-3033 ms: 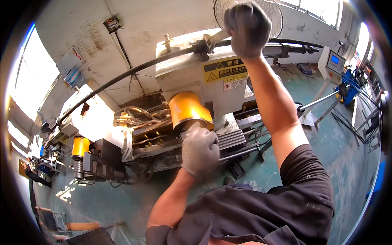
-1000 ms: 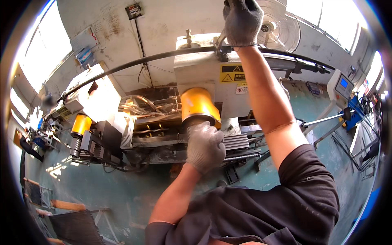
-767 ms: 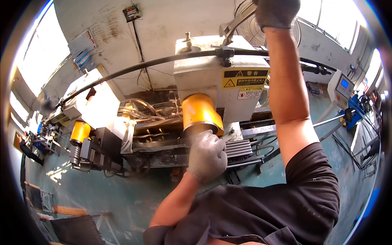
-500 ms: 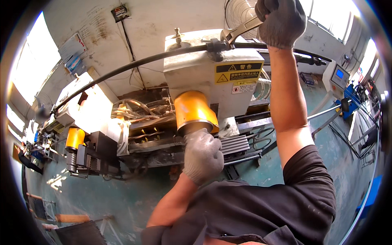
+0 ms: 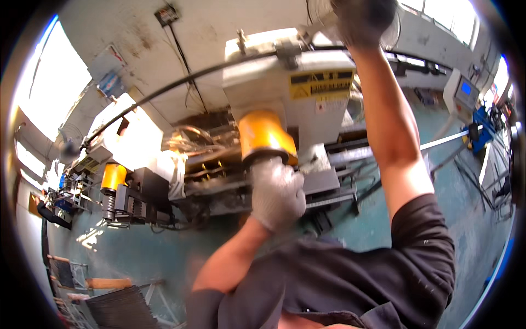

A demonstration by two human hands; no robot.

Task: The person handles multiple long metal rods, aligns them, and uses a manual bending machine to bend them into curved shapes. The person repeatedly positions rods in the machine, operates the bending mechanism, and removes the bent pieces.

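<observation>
My right hand (image 5: 364,23), in a dark glove and blurred, is raised at the upper edge, closed around the handle of an adjustable wrench (image 5: 321,26). The wrench's jaw end is close to a black clamp (image 5: 288,55) on a long black rod (image 5: 219,71) that crosses in front of a white machine head (image 5: 257,82). My left hand (image 5: 278,189), in a pale glove, is curled shut just under a yellow cylindrical housing (image 5: 267,134) with a dark lower rim. Whatever its fingers grip there is hidden.
At the left stands a similar machine with a smaller yellow cylinder (image 5: 113,176). Hoses and cables lie behind the machine bed. A control box with a blue screen (image 5: 466,90) stands at the right. A frame with a dark panel (image 5: 121,312) is at the lower left.
The whole view has shifted slightly. My right hand and the wrench have moved up and left in the picture, with blur. My left hand stays under the yellow housing.
</observation>
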